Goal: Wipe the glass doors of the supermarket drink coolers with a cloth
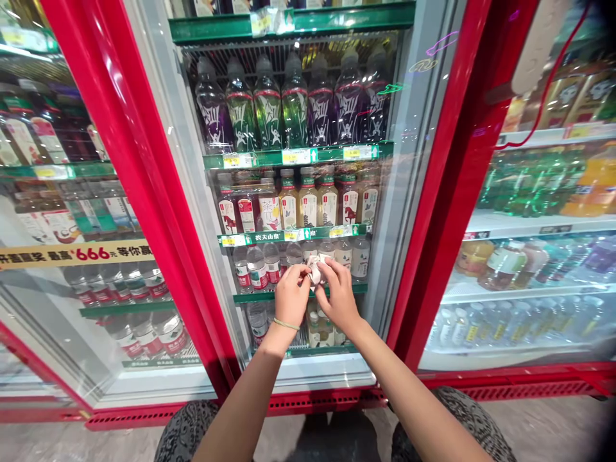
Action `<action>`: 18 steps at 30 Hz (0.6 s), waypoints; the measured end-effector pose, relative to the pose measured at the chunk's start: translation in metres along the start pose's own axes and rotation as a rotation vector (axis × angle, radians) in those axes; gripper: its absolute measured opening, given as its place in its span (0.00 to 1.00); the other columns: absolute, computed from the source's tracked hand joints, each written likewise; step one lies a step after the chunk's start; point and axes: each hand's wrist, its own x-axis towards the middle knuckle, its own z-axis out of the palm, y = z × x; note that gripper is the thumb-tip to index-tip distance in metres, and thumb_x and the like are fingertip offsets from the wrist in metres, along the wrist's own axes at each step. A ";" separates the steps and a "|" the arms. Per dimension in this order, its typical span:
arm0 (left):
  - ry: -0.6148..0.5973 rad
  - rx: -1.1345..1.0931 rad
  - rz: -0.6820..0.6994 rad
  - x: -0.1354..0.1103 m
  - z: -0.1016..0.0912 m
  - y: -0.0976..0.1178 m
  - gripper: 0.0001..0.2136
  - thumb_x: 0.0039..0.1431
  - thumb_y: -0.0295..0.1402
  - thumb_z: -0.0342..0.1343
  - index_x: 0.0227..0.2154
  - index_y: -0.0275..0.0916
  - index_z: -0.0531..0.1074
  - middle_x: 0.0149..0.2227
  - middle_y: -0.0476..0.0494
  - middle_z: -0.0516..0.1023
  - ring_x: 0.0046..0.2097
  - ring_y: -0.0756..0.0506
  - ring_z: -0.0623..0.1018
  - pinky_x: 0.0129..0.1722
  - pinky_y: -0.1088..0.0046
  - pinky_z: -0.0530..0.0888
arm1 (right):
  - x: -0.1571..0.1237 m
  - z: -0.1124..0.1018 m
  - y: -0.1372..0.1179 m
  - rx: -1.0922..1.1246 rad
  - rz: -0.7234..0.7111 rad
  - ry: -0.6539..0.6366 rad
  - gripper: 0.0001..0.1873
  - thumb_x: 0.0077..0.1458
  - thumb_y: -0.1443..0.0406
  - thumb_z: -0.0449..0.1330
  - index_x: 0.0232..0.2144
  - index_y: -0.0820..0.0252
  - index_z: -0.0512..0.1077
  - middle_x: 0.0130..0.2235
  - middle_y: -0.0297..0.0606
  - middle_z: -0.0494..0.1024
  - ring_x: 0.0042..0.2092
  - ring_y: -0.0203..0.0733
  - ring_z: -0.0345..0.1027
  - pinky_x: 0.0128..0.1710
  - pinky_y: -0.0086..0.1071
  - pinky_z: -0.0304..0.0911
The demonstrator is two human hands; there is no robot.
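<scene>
A crumpled piece of white paper, like a tissue [315, 271], is held between both hands in front of a glass-doored drinks fridge. My left hand [291, 294] pinches its left side with the fingertips, and a thin greenish band circles that wrist. On the other side, the fingers of my right hand [338, 290] are closed on the tissue too. Behind the hands, the lower shelves hold water bottles [258, 269] with red labels. Bottles there are partly hidden by my hands.
Tea bottles [308, 202] and dark sports-drink bottles [295, 106] fill higher shelves. Red frames [428, 212] border the door. More stocked fridges stand left and right, with green soda bottles [539, 183] on the right. My knees [187, 430] are close to the fridge base.
</scene>
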 end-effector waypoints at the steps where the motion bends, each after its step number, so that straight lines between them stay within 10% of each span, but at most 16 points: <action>1: -0.002 -0.008 -0.013 -0.001 0.002 -0.002 0.09 0.61 0.21 0.55 0.38 0.42 0.75 0.38 0.48 0.81 0.39 0.48 0.82 0.41 0.72 0.80 | -0.003 0.000 0.001 -0.008 -0.053 -0.018 0.31 0.63 0.70 0.56 0.66 0.49 0.59 0.61 0.51 0.68 0.61 0.58 0.65 0.58 0.57 0.67; 8: -0.010 -0.034 -0.029 -0.026 -0.010 -0.012 0.09 0.67 0.27 0.54 0.46 0.43 0.75 0.44 0.46 0.83 0.45 0.47 0.84 0.48 0.70 0.81 | 0.008 -0.005 0.019 -0.159 -0.231 0.011 0.21 0.62 0.74 0.58 0.54 0.50 0.72 0.56 0.46 0.74 0.52 0.51 0.66 0.51 0.47 0.72; 12: 0.091 0.169 0.205 -0.041 -0.025 -0.020 0.10 0.69 0.26 0.53 0.48 0.41 0.76 0.49 0.41 0.81 0.53 0.45 0.80 0.57 0.63 0.77 | 0.010 0.003 0.014 -0.200 -0.091 0.165 0.17 0.61 0.74 0.59 0.50 0.53 0.75 0.55 0.48 0.74 0.53 0.51 0.66 0.53 0.48 0.69; 18: 0.144 0.495 0.408 -0.044 -0.025 -0.036 0.15 0.66 0.24 0.56 0.52 0.40 0.76 0.57 0.35 0.75 0.66 0.37 0.70 0.66 0.53 0.69 | -0.012 0.010 0.016 -0.226 -0.385 0.015 0.11 0.61 0.72 0.63 0.43 0.53 0.77 0.52 0.43 0.77 0.48 0.47 0.65 0.47 0.40 0.69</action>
